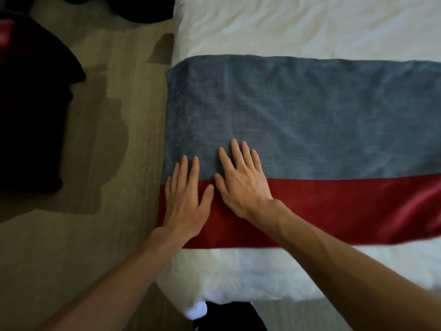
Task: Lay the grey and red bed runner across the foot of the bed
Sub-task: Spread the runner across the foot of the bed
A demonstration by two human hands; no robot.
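We've got the runner (310, 130) across the white bed (298, 25), left hand (185, 201) and right hand (241, 180) flat on it, fingers straight, gripping nothing. Beige carpet (124, 139) left.

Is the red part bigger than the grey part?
No, the grey band is clearly wider than the red band beside it.
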